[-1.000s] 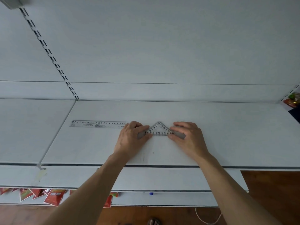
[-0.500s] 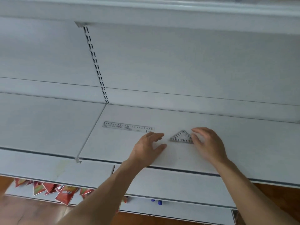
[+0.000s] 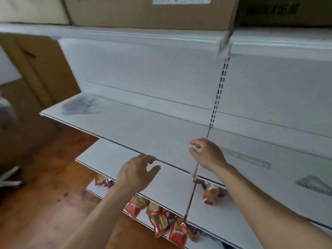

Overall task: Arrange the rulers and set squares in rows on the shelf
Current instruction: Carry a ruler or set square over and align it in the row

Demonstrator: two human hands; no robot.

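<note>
A clear straight ruler point(image 3: 247, 157) lies flat on the white shelf point(image 3: 161, 133), right of my hands. A clear triangular set square point(image 3: 313, 184) lies further right on the same shelf. At the shelf's far left end sits a blurred pile of clear rulers and set squares point(image 3: 81, 104). My right hand point(image 3: 206, 153) hovers over the shelf near the seam between two boards, fingers apart, holding nothing. My left hand point(image 3: 137, 172) hangs in front of the shelf edge, open and empty.
Cardboard boxes point(image 3: 149, 11) stand on the top shelf, and another box point(image 3: 41, 69) is at the left. Red snack packets point(image 3: 161, 220) lie on the lower shelves. A slotted upright point(image 3: 218, 94) runs down the back panel. Wooden floor lies at the lower left.
Both hands have let go of the set square and drawn back to the left. The view has swung left, so ruler and set square now lie at the right.
</note>
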